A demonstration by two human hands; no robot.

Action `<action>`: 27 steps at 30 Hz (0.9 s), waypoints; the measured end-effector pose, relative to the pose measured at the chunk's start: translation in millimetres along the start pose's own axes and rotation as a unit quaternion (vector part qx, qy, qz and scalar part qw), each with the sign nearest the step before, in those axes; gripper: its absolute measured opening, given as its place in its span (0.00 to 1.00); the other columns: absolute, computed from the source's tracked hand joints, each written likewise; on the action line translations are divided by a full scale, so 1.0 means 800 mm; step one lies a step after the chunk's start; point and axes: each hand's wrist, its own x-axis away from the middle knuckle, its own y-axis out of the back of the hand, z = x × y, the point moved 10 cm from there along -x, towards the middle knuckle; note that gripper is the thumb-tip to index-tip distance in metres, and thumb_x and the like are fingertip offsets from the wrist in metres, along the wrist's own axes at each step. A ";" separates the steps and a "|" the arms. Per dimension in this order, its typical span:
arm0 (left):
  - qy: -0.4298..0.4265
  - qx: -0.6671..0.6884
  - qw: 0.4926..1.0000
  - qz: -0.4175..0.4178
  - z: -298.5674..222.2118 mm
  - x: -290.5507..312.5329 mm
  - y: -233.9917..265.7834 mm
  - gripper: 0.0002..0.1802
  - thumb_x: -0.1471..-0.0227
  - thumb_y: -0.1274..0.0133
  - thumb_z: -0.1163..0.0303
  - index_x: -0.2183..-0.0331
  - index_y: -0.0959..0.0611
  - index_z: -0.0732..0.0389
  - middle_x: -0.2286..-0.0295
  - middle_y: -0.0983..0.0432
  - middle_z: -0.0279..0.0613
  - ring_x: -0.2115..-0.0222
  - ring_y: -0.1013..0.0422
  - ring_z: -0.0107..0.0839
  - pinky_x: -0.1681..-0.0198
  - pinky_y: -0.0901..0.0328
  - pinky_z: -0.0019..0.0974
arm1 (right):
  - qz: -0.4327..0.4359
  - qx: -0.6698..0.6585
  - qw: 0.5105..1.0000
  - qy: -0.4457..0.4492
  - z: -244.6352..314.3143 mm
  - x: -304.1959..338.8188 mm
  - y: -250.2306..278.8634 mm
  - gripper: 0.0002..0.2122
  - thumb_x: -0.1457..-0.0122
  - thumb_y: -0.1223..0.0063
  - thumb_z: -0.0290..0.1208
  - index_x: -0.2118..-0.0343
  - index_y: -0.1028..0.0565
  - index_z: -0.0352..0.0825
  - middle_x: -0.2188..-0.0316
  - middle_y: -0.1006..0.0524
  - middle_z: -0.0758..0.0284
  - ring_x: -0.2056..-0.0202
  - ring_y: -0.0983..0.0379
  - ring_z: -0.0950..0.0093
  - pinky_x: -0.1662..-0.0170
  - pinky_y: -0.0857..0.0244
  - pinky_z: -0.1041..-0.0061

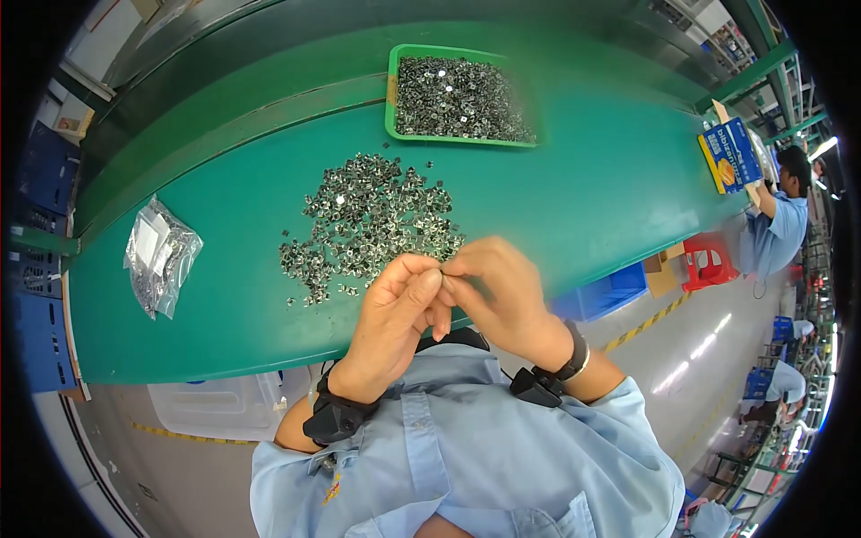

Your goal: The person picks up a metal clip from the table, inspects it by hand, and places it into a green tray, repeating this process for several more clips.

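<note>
My left hand [401, 298] and my right hand [500, 285] meet at the fingertips above the near edge of the green table. Both are closed in a pinch, thumb against forefinger. Whatever lies between the fingertips is too small and too covered to name. Just beyond them spreads a loose pile of small square metal parts [372, 220], shiny and dark. Farther back, a green tray [392, 99] is filled with many similar small parts.
A clear plastic bag [161, 255] with small parts and a white label lies at the left on the green table [242, 336]. At the far right stands a blue and yellow box [731, 154] beside a seated co-worker [778, 224]. Below the table are a blue bin [601, 294] and a red stool [710, 262].
</note>
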 end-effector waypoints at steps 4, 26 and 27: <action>0.020 -0.010 1.000 0.012 0.000 0.005 0.005 0.11 0.42 0.56 0.64 0.64 0.29 0.62 0.78 0.29 0.39 0.82 0.33 0.25 0.81 0.39 0.27 | 0.034 -0.066 0.997 -0.029 0.001 -0.001 -0.003 0.09 0.52 0.44 0.19 0.67 0.27 0.35 0.70 0.26 0.66 0.69 0.29 0.69 0.67 0.35 0.73; 0.025 -0.039 0.999 -0.012 0.001 0.006 0.005 0.13 0.41 0.58 0.63 0.66 0.27 0.64 0.79 0.28 0.39 0.81 0.33 0.24 0.79 0.38 0.26 | -0.003 0.006 0.999 0.045 0.007 0.005 0.006 0.12 0.58 0.40 0.20 0.68 0.26 0.36 0.71 0.27 0.67 0.70 0.30 0.68 0.70 0.37 0.73; 0.026 -0.042 0.999 -0.016 0.001 0.007 0.005 0.13 0.41 0.58 0.63 0.65 0.27 0.65 0.78 0.28 0.40 0.81 0.33 0.24 0.79 0.38 0.26 | -0.003 0.015 0.999 0.049 0.008 0.005 0.006 0.12 0.58 0.39 0.20 0.68 0.26 0.36 0.71 0.27 0.67 0.71 0.30 0.68 0.70 0.37 0.73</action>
